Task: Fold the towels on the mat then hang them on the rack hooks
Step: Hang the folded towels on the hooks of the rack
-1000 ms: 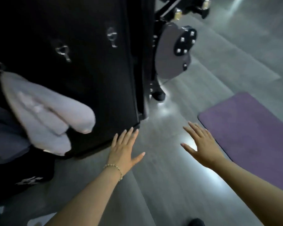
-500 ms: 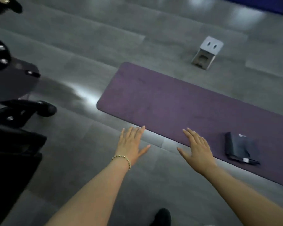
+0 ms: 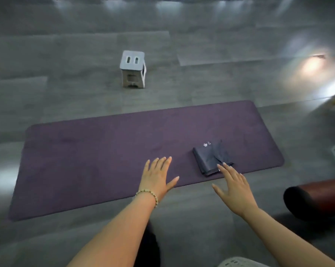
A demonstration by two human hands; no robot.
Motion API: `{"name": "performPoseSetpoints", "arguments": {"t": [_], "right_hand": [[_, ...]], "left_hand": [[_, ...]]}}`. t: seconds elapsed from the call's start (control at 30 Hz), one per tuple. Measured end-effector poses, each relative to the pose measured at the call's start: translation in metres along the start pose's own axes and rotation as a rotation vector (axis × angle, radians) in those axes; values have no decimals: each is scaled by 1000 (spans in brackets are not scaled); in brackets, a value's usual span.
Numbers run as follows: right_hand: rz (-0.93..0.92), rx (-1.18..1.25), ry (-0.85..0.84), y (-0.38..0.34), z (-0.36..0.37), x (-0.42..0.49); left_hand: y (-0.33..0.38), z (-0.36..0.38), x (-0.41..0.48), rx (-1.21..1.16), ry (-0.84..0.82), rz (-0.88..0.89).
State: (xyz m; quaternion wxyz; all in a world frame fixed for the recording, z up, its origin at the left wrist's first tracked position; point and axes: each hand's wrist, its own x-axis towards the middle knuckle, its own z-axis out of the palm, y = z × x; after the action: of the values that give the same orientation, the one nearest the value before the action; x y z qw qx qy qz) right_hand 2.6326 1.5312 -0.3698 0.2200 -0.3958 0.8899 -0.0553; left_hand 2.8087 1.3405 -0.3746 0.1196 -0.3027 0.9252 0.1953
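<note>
The dark folded towel [image 3: 212,159] lying on the purple mat [image 3: 105,155] is being reached for by the right hand [image 3: 235,189], both it and the left hand [image 3: 157,178] spread flat and empty, pickup for hanging likely being needed next.

Your forearms are bare to the bottom edge of the frame; no sleeves show. Left hand [image 3: 156,175]: nothing on the fingers, nails pale and a little long. At its wrist, a thin bracelet [image 3: 147,194] of small round beads, gold to pale green. Right hand [image 3: 233,188]: no ring, watch or band visible, nails likewise pale. Between your arms, low in frame, a dark shape, too blurred to identify.
</note>
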Motion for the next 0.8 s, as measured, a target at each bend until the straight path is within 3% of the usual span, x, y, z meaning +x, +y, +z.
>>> {"name": "performPoseSetpoints", "arguments": {"t": [0.3, 0.57, 0.8], "right_hand": [[194, 38, 77, 77, 28, 109], [253, 119, 35, 166, 155, 226], [256, 66, -43, 241, 282, 308]], "left_hand": [[7, 43, 165, 273, -62, 246], [18, 201, 296, 115, -74, 151], [8, 357, 395, -269, -105, 38]]}}
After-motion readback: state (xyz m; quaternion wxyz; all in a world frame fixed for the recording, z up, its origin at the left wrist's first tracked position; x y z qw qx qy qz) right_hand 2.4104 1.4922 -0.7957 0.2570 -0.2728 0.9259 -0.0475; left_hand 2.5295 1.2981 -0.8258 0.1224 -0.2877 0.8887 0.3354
